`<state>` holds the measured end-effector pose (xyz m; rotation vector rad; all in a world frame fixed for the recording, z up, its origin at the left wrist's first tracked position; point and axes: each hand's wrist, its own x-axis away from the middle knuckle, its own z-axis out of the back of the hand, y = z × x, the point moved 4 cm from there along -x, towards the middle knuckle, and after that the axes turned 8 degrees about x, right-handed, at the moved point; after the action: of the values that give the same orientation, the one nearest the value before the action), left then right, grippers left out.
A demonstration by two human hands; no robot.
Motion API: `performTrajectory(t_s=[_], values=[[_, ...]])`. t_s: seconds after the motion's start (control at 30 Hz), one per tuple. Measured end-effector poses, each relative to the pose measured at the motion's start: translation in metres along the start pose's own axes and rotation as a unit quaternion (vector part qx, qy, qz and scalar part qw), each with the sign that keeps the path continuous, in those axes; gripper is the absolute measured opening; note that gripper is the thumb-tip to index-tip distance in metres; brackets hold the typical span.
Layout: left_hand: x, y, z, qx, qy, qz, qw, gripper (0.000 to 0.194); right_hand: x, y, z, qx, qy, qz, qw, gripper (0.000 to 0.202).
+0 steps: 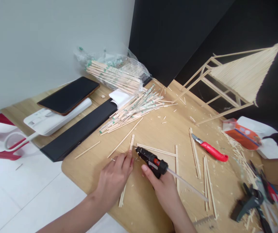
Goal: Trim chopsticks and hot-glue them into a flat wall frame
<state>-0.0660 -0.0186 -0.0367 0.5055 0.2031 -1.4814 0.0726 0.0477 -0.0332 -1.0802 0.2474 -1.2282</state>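
My right hand (166,191) is wrapped round a black hot glue gun (150,160); a clear glue stick (189,186) pokes out of its back. The nozzle points left, close to the fingertips of my left hand (116,176). Those fingers are closed on a pair of thin wooden sticks (122,197) lying on the table, covering their middle. Just right of the nozzle, a crosswise pair of sticks (157,149) meets an upright pair (177,168) at its right end. Whether its left end touches the sticks under my left hand cannot be made out.
Bundled wooden sticks (114,76) in plastic and a loose pile (134,110) lie at the back. A red utility knife (213,151), more sticks (194,153) and a black clamp (248,202) are on the right. Behind stands a stick-built model (245,74). A phone (69,94) rests left on a white power strip (50,123).
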Motion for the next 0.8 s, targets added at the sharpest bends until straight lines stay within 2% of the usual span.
performTrajectory(t_s=[0.8], values=[[-0.0009, 0.0006, 0.0026, -0.001, 0.000, 0.007, 1.000, 0.021, -0.0045, -0.0051, -0.0001, 0.038, 0.008, 0.001, 0.999, 0.042]])
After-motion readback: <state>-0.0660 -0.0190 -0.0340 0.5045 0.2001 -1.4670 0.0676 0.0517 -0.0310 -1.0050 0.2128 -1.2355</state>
